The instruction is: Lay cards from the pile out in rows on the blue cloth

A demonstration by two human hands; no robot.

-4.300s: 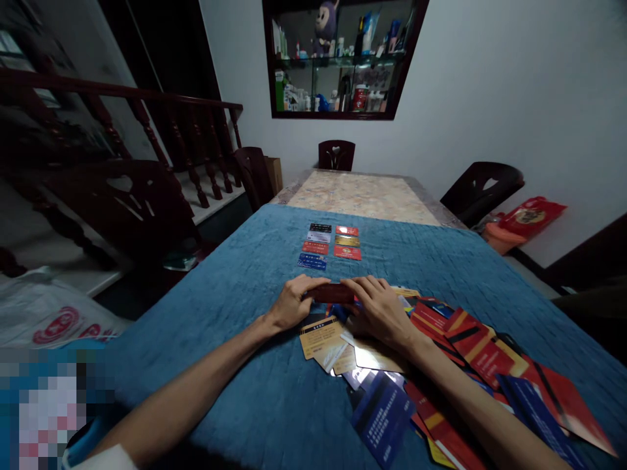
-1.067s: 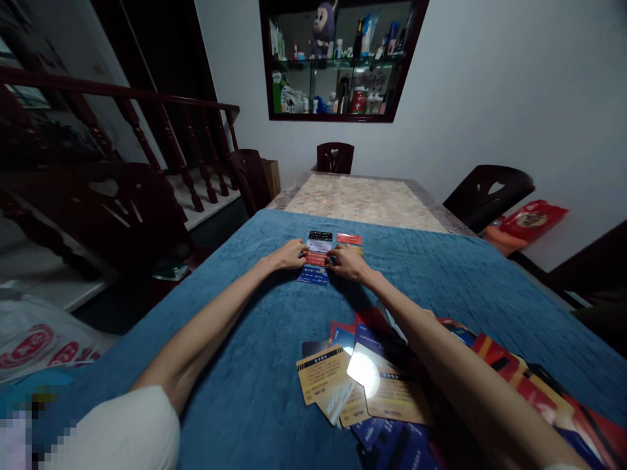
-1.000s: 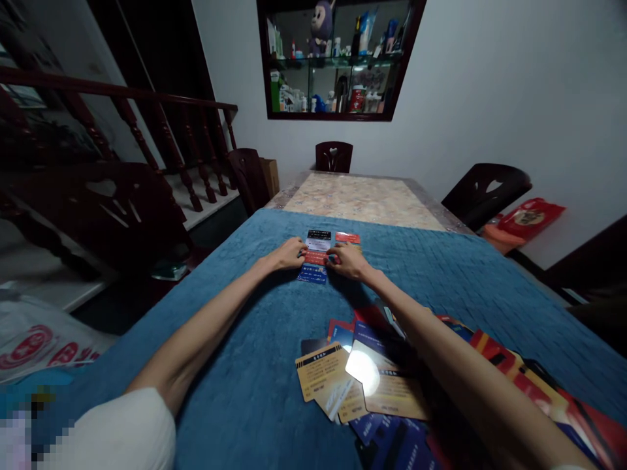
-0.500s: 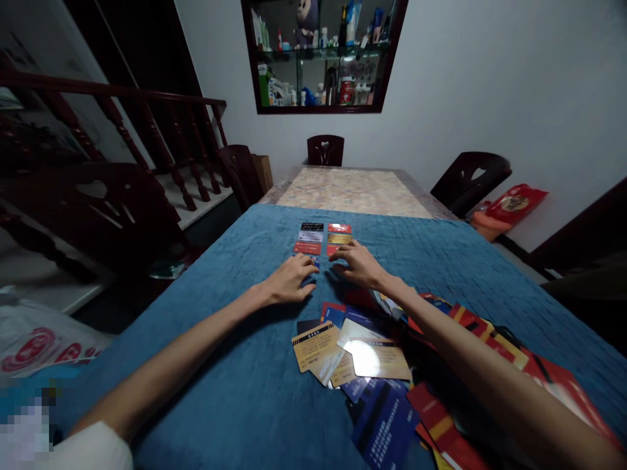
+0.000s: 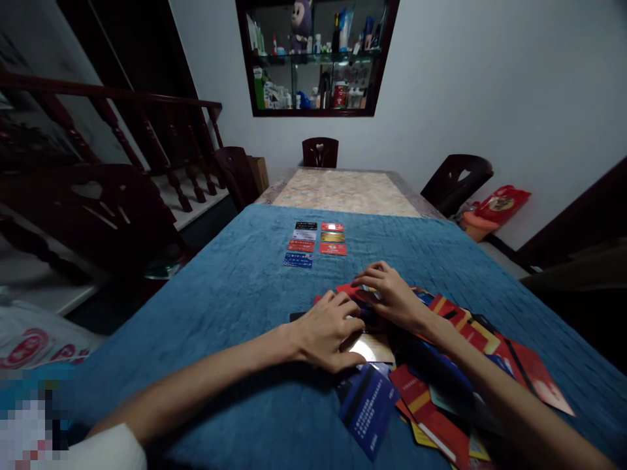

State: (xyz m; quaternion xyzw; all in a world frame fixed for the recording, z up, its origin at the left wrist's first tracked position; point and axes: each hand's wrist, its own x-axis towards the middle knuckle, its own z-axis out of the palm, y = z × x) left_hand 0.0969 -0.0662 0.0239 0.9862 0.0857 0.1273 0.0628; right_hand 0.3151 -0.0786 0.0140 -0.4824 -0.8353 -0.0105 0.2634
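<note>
My left hand [image 5: 329, 331] rests over the loose pile of cards, its thumb and bent fingers apart above a shiny gold card [image 5: 376, 348]. My right hand [image 5: 390, 294] is just beyond it, fingers curved and apart over a red card [image 5: 347, 288]; its fingertips' contact is partly hidden. Below the left hand, a blue card [image 5: 371, 408] shows its dark stripe. Farther up the cloth, cards lie in two columns. On the left are a black card [image 5: 306, 226], a silver one, a red one and a blue patterned card [image 5: 298, 260]; on the right, two red cards and a gold card [image 5: 333, 237].
More red and yellow cards [image 5: 431, 411] spread under my right forearm. A blue cloth [image 5: 220, 294] covers the near part of the table, with the patterned tabletop [image 5: 343, 189] beyond. Chairs [image 5: 321, 152] stand around it. A white plastic bag [image 5: 39, 333] is at the left.
Both hands have drawn back from the card columns to the loose pile, the right one also moving right. The blue patterned card and the lower red card are now uncovered. The view has shifted slightly.
</note>
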